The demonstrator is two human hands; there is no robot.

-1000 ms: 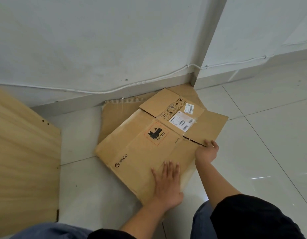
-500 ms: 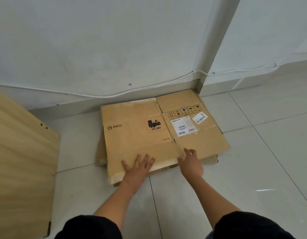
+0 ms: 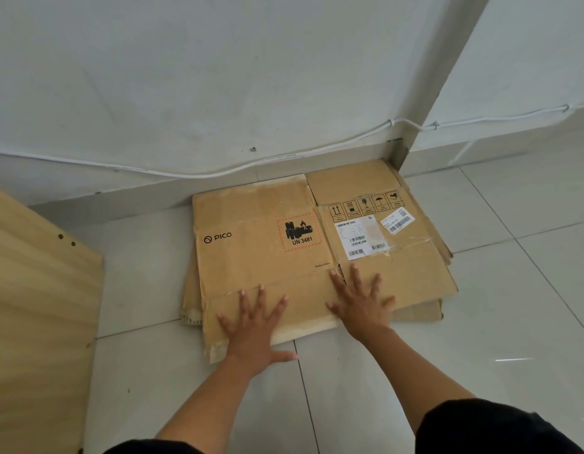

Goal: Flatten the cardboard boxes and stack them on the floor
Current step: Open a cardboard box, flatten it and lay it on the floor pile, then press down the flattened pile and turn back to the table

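A: Where is the flattened box [image 3: 267, 247] found, and how are the hands placed?

B: It is laid flat on the tiled floor [image 3: 480, 322], pushed up to the skirting in the wall corner, on top of other flattened cardboard [image 3: 418, 312] whose edges are seen poking out at the left and the near right. Nothing is gripped: the left hand [image 3: 256, 329] and the right hand [image 3: 361, 303] are spread open, palms pressed down on the near flaps.

A: How is it expected to handle?

B: Light weight is judged, with stiffness across the panels and easy bending along the creases. The brown corrugated surface is matte and scuffed, so little slip under the palms is expected, though the glossy tile could let the stack slide. The near left corner is seen frayed and soft. A hold is best taken at the long edges, away from the taped labels [image 3: 359, 237].
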